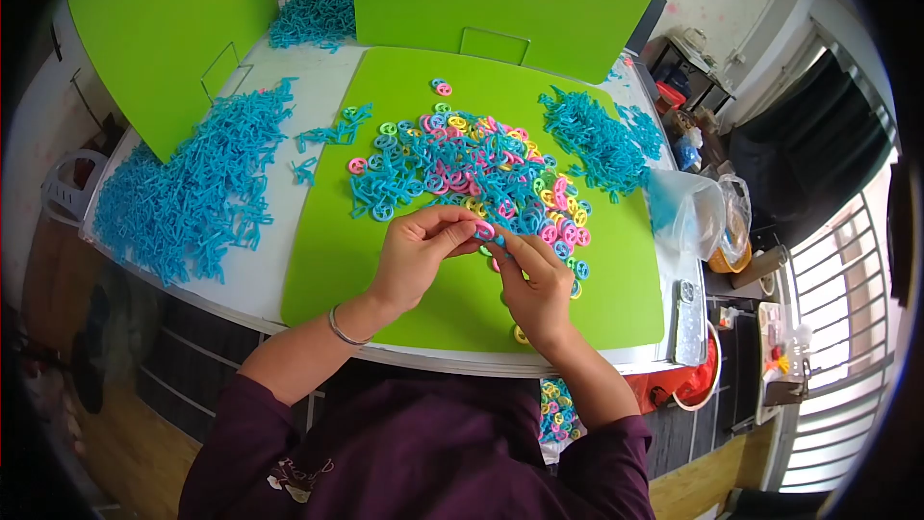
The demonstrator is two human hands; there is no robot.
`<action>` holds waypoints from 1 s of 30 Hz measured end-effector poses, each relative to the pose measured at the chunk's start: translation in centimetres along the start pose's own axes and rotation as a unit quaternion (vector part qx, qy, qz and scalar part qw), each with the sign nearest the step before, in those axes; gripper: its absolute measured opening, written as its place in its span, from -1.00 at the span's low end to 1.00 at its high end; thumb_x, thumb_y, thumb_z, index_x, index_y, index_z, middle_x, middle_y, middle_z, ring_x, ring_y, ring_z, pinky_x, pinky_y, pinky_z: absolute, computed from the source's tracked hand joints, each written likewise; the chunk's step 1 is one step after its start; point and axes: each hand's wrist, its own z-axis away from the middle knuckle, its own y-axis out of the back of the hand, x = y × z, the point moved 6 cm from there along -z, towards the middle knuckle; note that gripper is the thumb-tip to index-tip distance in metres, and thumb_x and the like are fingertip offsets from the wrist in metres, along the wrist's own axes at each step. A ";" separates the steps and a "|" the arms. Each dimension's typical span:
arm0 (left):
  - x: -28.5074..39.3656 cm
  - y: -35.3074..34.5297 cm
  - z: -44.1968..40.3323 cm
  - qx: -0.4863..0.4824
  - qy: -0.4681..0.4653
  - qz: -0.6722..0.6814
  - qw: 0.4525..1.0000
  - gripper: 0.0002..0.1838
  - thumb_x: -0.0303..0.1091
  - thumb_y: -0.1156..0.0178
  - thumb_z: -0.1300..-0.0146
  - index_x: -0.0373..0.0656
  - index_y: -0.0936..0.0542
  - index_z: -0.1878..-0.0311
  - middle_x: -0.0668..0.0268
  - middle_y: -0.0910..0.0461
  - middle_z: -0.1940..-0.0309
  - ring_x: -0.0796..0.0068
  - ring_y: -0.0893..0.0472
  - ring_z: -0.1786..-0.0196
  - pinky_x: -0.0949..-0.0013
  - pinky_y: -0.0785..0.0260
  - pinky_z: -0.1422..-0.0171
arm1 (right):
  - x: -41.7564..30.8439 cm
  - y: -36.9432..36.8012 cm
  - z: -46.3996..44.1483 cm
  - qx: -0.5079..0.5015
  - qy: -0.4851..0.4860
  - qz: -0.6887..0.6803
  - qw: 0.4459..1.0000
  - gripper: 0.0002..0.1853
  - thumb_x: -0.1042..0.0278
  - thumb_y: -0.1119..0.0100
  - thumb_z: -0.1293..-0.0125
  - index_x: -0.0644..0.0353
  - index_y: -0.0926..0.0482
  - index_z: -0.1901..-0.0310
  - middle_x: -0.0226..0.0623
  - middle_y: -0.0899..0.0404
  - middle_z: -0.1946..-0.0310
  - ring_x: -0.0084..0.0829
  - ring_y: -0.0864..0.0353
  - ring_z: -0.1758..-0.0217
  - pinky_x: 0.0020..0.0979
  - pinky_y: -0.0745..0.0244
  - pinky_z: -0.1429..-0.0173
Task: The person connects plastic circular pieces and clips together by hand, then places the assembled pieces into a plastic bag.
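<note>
My left hand pinches a small pink plastic wheel between thumb and fingers, above the near part of the green mat. Close against it, my right hand has its fingertips closed on a small blue plastic piece, mostly covered by the fingers. Whether the two parts are joined, I cannot tell. Just beyond both hands spreads a mixed pile of pink, yellow, green and blue wheels with blue stick-like pieces among them.
Large heaps of blue pieces lie left, right and at the back. Upright green boards stand behind. A phone rests at the right table edge, near a clear plastic bag. Below the table edge is a bag of wheels.
</note>
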 end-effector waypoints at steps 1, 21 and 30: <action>-0.1 0.0 0.0 -0.002 0.006 0.003 1.000 -0.85 -0.50 -0.14 -0.33 -0.30 -0.61 0.09 0.27 -0.65 0.22 0.53 -0.63 0.14 0.45 -0.57 0.00 | -0.1 0.1 0.1 0.002 0.010 0.009 1.000 -0.71 0.58 -0.32 -0.12 0.20 -0.66 0.08 -0.27 -0.60 0.41 -0.40 -0.58 0.51 -0.43 -0.46 0.46; -2.0 1.9 -0.8 -0.022 0.219 0.146 0.964 -0.84 -0.34 -0.18 -0.34 -0.12 -0.56 0.06 0.39 -0.62 0.23 0.64 -0.61 0.22 0.53 -0.53 0.13 | 0.3 2.1 -1.2 -0.039 0.096 -0.113 0.988 -0.50 0.54 -0.33 -0.11 0.13 -0.53 -0.14 -0.14 -0.62 0.05 -0.25 -0.61 -0.02 -0.33 -0.55 -0.02; -2.5 -1.8 -0.7 -0.140 -0.196 -0.546 0.803 -0.77 -0.28 -0.28 -0.21 0.00 -0.65 0.06 0.36 -0.52 0.32 0.32 -0.55 0.21 0.33 -0.41 0.11 | 2.8 3.3 -0.8 -0.110 -0.057 -0.277 0.953 -0.79 0.50 -0.09 -0.34 0.25 -0.49 0.00 -0.21 -0.61 0.23 -0.34 -0.60 0.17 -0.42 -0.51 0.06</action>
